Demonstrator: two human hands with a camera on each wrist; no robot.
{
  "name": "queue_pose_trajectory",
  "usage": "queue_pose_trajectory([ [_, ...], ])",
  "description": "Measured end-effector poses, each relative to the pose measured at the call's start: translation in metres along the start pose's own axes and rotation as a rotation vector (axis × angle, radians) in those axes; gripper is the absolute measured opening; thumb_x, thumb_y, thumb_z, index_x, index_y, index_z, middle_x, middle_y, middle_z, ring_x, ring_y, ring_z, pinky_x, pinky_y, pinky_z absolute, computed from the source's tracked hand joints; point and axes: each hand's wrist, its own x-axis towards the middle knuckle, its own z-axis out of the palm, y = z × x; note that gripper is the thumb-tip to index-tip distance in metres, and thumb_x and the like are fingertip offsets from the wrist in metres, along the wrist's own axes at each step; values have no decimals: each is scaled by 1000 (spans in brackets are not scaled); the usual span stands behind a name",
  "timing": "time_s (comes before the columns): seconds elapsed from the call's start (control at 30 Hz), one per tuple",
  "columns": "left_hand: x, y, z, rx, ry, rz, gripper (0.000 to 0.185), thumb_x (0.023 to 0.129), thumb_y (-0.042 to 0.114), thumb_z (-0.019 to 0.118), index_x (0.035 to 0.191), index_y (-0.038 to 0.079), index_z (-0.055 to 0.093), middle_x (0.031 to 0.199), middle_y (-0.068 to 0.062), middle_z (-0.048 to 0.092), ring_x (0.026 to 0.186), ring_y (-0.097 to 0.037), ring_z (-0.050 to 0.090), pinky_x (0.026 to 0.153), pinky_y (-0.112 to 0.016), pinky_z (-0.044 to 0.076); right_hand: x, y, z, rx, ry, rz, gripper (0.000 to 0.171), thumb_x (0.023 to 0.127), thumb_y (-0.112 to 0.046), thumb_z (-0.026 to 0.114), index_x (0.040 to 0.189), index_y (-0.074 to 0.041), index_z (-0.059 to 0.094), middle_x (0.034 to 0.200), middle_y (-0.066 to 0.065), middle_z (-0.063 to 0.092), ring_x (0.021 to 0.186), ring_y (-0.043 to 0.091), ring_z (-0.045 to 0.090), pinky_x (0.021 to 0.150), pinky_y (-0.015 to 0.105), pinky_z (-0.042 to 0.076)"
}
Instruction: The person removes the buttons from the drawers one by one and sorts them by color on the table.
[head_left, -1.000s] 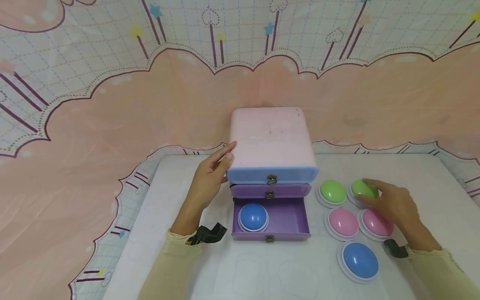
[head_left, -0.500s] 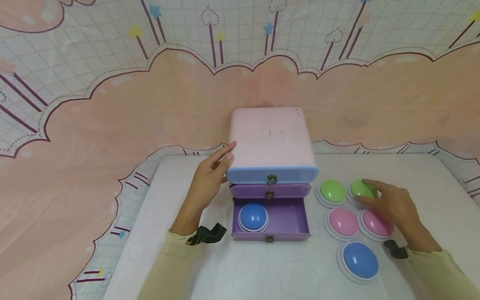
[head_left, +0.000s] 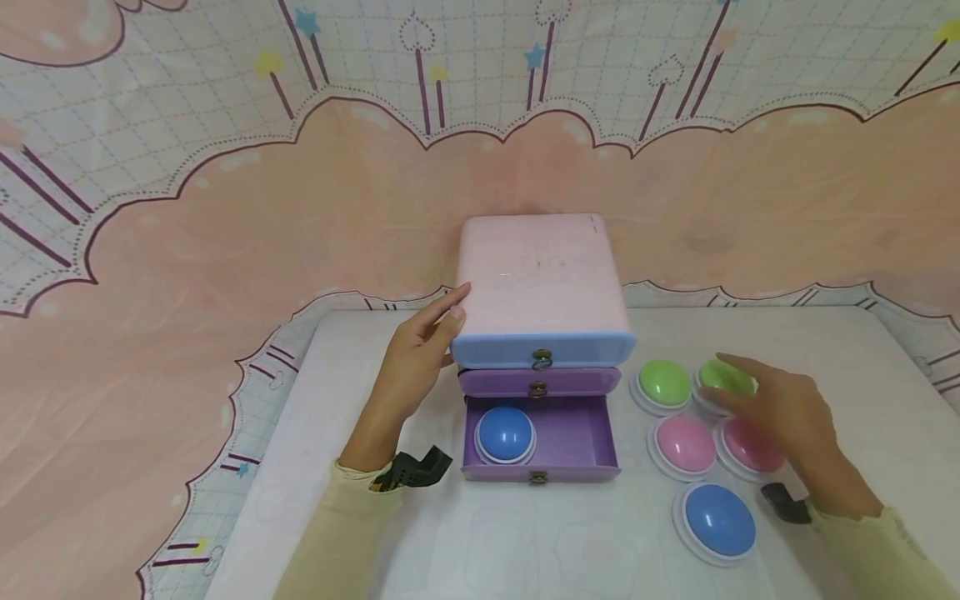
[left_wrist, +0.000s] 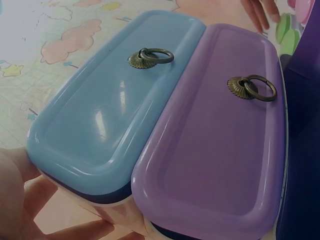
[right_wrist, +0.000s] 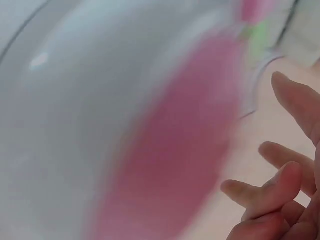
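A small drawer cabinet (head_left: 542, 271) with a pink top stands at the back middle. My left hand (head_left: 411, 367) rests against its left side, fingers stretched out along the wall. The cabinet's blue drawer (left_wrist: 110, 100) and a purple drawer (left_wrist: 215, 130) are pushed in. The bottom purple drawer (head_left: 573, 433) is pulled out, with a blue dome-shaped push light (head_left: 506, 434) at its left end. My right hand (head_left: 783, 412) hovers at the farther-right green dome light (head_left: 727, 377), thumb and fingers apart. In the right wrist view, its fingers (right_wrist: 300, 107) are spread and hold nothing.
Another green dome light (head_left: 665, 382) lies between the cabinet and the right hand. Nearer are two pink dome lights, one left (head_left: 686, 443) and one partly under the hand (head_left: 750, 446). A blue dome light (head_left: 720, 520) is closest, all on the white table (head_left: 570, 550).
The right hand's fingers have lifted slightly and shifted a little left over the green dome light, which stays in place. The left hand and drawers look unmoved.
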Motion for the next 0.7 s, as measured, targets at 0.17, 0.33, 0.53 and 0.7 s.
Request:
queue_pose_trajectory([
  [0.17,0,0,0,-7,-2,0,42,104,47,55,146,43,54,158,12,45,135,-23,57,97,-49,58,-19,-32,-4,-59,30,-108,94,83,-81,59,155,-22,45,142,30,56,125,61,47,87,73,48],
  [0.33,0,0,0,-16,-2,-1,42,104,48,56,145,44,55,157,13,46,134,-22,58,98,-49,58,-42,-68,-5,-57,80,-218,84,83,-75,66,149,-24,54,75,10,59,70,30,52,54,34,42],
  [0.53,-1,1,0,-7,-2,2,42,103,49,56,145,45,54,158,13,45,135,-22,57,97,-48,58,-64,-106,7,-29,188,-446,67,80,-60,80,134,-22,69,58,-6,35,54,11,31,47,24,26],
  [0.7,0,1,0,-13,-4,4,42,103,48,56,145,44,55,158,13,45,134,-23,58,97,-49,58,-71,-131,23,-10,216,-611,58,79,-55,83,127,-25,74,58,-11,34,51,4,30,45,20,28],
])
